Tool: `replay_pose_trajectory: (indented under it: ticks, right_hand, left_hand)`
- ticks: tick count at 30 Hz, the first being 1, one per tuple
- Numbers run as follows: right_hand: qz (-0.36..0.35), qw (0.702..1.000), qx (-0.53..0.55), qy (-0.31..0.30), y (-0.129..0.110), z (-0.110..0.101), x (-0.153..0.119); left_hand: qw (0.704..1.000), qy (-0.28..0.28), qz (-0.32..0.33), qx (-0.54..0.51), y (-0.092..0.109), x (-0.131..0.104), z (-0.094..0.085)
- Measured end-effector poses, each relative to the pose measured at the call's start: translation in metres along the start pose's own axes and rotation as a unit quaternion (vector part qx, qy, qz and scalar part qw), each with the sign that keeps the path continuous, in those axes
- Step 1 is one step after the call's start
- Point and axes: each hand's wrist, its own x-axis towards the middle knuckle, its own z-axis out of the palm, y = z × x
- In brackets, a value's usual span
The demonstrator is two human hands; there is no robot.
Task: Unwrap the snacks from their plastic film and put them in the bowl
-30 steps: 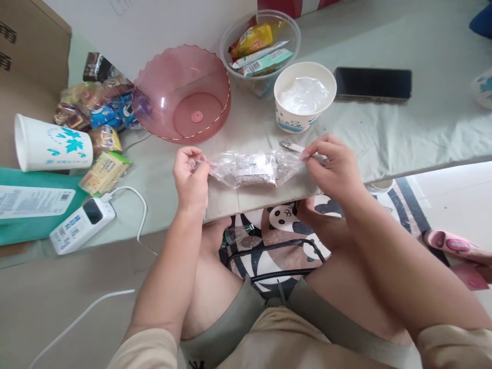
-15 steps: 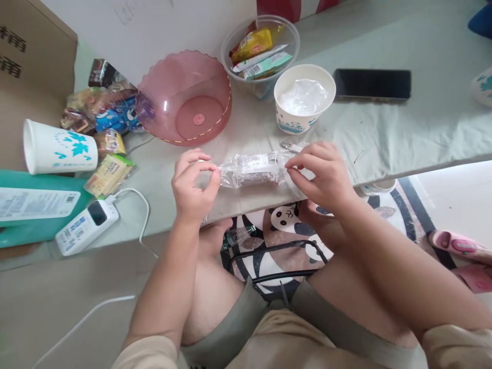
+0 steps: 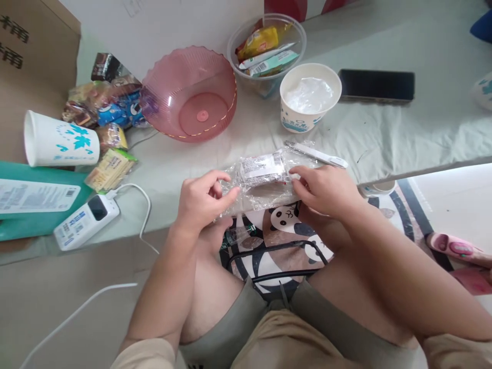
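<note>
A packet with a white printed label (image 3: 262,168) lies near the table's front edge on spread, crinkled clear film (image 3: 251,199). My left hand (image 3: 209,197) is at the film's left side, its thumb and index finger apart and its other fingers curled. On the right side, my right hand (image 3: 321,187) has bent fingers closed at the film's edge, close to the packet. Just behind my right hand lies a white knife-like tool (image 3: 319,154), its narrow end towards the packet.
Behind the packet stand a pink bowl (image 3: 202,115), a clear tub of snacks (image 3: 267,54) and a paper cup holding clear plastic (image 3: 309,97). A phone (image 3: 376,85) lies at right. At left are wrapped snacks (image 3: 115,107), a tipped cup (image 3: 61,139) and a cabled power bank (image 3: 86,221).
The clear film is no longer drawn tight at both ends and now spreads around the packet. My left thumb and index finger have parted, and both hands are lower. More of the white tool shows.
</note>
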Motion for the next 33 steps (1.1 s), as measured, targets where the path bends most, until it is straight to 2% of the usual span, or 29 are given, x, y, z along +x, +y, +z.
replay_pose_trajectory:
  ticks: [2, 4, 8, 11, 13, 15, 17, 20, 22, 26, 28, 33]
  right_hand:
    - [0.01, 0.999, -0.011, 0.041, -0.001, 0.004, 0.001]
    - [0.01, 0.998, -0.003, 0.062, -0.003, 0.006, 0.002]
    - [0.043, 0.992, 0.038, 0.109, -0.011, 0.003, 0.005]
    - [-0.045, 0.979, 0.082, 0.179, -0.02, 0.0, 0.009]
    - [-0.12, 0.967, 0.102, 0.199, -0.028, 0.001, 0.011]
    - [-0.156, 0.964, 0.108, 0.188, -0.035, 0.004, 0.012]
    - [-0.173, 0.967, 0.1, 0.16, -0.041, 0.008, 0.013]
    - [-0.169, 0.975, 0.079, 0.124, -0.046, 0.015, 0.014]
    - [-0.144, 0.982, 0.071, 0.104, -0.046, 0.018, 0.014]
    - [-0.112, 0.987, 0.078, 0.08, -0.046, 0.024, 0.017]
    - [-0.105, 0.986, 0.096, 0.092, -0.046, 0.024, 0.02]
    - [-0.076, 0.971, 0.193, 0.115, -0.041, 0.018, 0.026]
  left_hand:
    - [0.998, 0.042, 0.033, 0.032, 0.001, 0.008, 0.007]
    - [0.997, 0.039, 0.035, 0.058, 0.002, 0.014, 0.013]
    - [0.999, 0.016, -0.047, 0.018, 0.0, 0.021, 0.018]
    - [0.993, 0.031, -0.095, -0.067, -0.003, 0.026, 0.018]
    - [0.977, 0.042, -0.145, -0.153, -0.005, 0.029, 0.019]
    - [0.952, 0.046, -0.2, -0.227, -0.009, 0.031, 0.02]
    - [0.941, 0.025, -0.23, -0.247, -0.013, 0.031, 0.019]
    - [0.943, -0.022, -0.233, -0.237, -0.016, 0.028, 0.014]
    - [0.931, -0.055, -0.233, -0.277, -0.014, 0.025, 0.009]
    - [0.862, -0.137, -0.272, -0.405, -0.004, 0.026, -0.003]
    - [0.831, -0.149, -0.289, -0.451, -0.001, 0.029, -0.007]
    - [0.796, -0.152, -0.309, -0.497, -0.005, 0.033, -0.008]
